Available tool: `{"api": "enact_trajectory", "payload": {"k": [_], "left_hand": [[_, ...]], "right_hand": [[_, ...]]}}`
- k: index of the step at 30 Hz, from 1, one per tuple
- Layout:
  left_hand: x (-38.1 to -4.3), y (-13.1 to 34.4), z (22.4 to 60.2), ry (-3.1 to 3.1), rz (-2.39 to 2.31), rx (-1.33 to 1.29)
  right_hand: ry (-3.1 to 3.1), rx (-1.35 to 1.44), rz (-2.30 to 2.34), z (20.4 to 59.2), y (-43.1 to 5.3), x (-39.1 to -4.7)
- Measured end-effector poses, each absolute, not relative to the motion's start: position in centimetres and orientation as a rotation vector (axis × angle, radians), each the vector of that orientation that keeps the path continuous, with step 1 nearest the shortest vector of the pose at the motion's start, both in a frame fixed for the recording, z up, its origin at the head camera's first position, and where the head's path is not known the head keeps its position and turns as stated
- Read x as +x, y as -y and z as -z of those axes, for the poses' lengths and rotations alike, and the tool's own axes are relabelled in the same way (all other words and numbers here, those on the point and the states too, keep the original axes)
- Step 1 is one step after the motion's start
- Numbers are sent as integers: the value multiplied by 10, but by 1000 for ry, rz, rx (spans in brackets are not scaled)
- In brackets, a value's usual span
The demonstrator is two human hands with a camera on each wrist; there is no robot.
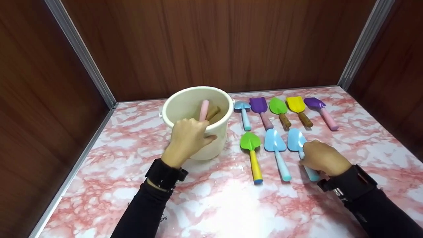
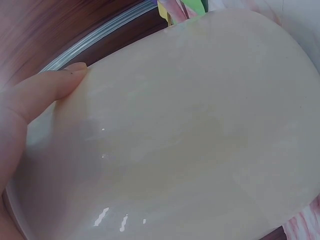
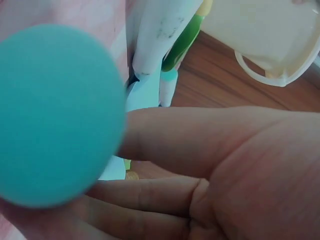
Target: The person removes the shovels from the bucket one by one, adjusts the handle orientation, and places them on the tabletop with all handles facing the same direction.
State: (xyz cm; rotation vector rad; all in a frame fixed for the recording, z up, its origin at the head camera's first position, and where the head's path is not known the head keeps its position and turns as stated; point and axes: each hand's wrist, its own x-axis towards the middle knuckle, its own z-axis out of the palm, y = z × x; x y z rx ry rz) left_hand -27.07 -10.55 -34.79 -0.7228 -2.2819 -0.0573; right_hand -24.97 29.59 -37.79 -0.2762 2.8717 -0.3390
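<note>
At the left of the head view stands a white bucket (image 1: 211,148), with a pink handle (image 1: 204,110) and brown wooden handles (image 1: 213,114) sticking up inside it. My left hand (image 1: 190,137) grips its near rim, the thumb lying along the outer wall (image 2: 200,125). My right hand (image 1: 325,158) holds a light blue trowel (image 1: 295,140) by its handle, low over the table. In the right wrist view, the turquoise handle end (image 3: 60,115) looms large between thumb and fingers. Just left of it lie another light blue trowel (image 1: 275,140) and a green trowel with a yellow handle (image 1: 254,165).
Behind these lies a row of small tools: a light blue one (image 1: 245,119), a purple shovel (image 1: 258,105), a green trowel (image 1: 278,106), a yellow shovel (image 1: 296,104) and a purple trowel with a pink handle (image 1: 327,117). Brown wood-grain panels (image 1: 205,43) enclose the marbled table (image 1: 218,211).
</note>
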Motion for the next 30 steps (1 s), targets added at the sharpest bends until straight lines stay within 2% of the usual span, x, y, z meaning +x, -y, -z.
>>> {"api": "enact_trajectory", "payload": {"k": [30], "left_hand": [[-270,104,348,2274,42,-711]], "right_hand": [[-2946,-310,361,384,-302,-259]]}}
